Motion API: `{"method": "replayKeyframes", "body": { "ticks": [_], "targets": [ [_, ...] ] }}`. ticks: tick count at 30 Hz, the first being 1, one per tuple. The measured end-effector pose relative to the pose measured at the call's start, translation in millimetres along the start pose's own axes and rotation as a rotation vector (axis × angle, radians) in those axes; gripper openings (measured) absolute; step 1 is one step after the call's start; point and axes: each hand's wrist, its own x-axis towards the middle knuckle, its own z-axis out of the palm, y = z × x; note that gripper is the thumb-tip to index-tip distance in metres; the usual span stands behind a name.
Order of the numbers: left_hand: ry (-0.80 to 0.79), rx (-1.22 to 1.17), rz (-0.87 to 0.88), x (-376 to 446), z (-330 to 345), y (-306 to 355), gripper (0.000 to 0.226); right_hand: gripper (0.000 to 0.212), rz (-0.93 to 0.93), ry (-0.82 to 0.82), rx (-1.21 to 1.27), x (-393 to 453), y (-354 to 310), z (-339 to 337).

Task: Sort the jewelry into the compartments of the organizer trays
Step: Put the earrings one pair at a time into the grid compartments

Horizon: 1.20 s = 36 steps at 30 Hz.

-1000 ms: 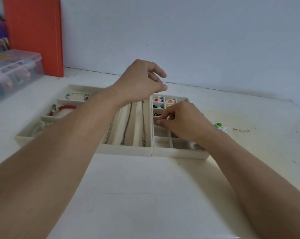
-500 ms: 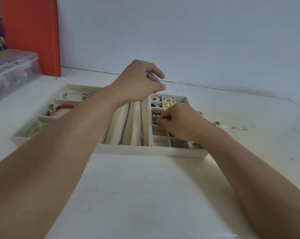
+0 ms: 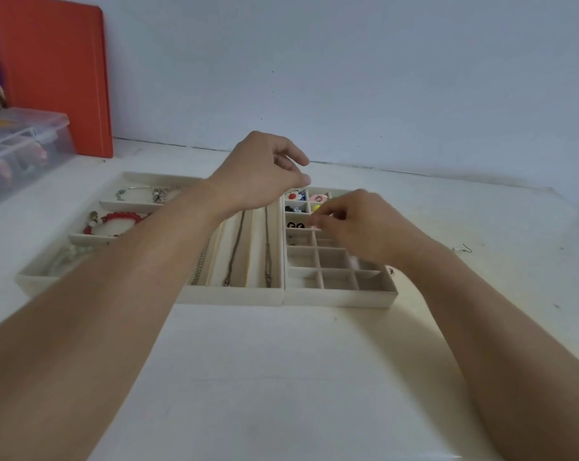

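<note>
Cream velvet lines the grid tray (image 3: 339, 296) at centre right of the frame, and over its middle rows the right hand (image 3: 364, 227) hovers with fingertips (image 3: 316, 221) drawn together as if pinching something small; whatever is between them is too tiny and blurred to make out, so I cannot tell if it holds a piece at all. The cell just below and left of those fingertips already carries a pair of black studs (image 3: 295, 225), and the open cells lie toward the lower frame from the grip, so the coming drop likely turns on a short move downward in the picture. The right hand is clearly the nearer one to this tray. The left hand (image 3: 265, 174) hangs higher, above the seam between the grid tray and the long-slot tray (image 3: 231, 294), fingers curled with thumb toward forefinger; nothing visible is in it, though a fine chain could be hidden. Chains (image 3: 236, 247) lie lengthwise in the slots, running from upper to lower frame. Further left a red bead bracelet (image 3: 122, 217) sits in the bracelet tray (image 3: 35, 281), partly covered by the left forearm. At far right a small hooked earring (image 3: 466, 249) lies loose on the white table (image 3: 281, 377); other loose pieces there are hidden behind the right wrist.
</note>
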Motion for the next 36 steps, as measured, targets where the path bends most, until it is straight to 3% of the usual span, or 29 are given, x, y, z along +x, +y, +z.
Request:
{"method": "replayKeyframes", "body": {
  "ticks": [4,10,21,25,31,36],
  "targets": [
    [-0.001,0.037,-0.016,-2,11,-2,0.020,0.014,0.081,0.161,0.058,0,24,-23],
    [-0.021,0.110,-0.033,-12,35,2,0.012,0.012,0.163,0.148,-0.028,-7,61,-51],
    [-0.145,0.201,0.055,-17,80,31,0.014,0.012,0.264,-0.063,-0.121,-16,102,-77],
    [-0.192,0.176,0.061,-7,94,43,0.014,0.037,0.289,-0.131,-0.189,-24,104,-85],
    [-0.133,0.103,0.068,10,119,54,0.015,0.021,0.341,-0.283,-0.309,-26,104,-83],
    [-0.211,0.135,0.052,16,127,54,0.016,0.016,0.352,-0.313,-0.309,-24,101,-81]
  ]
}}
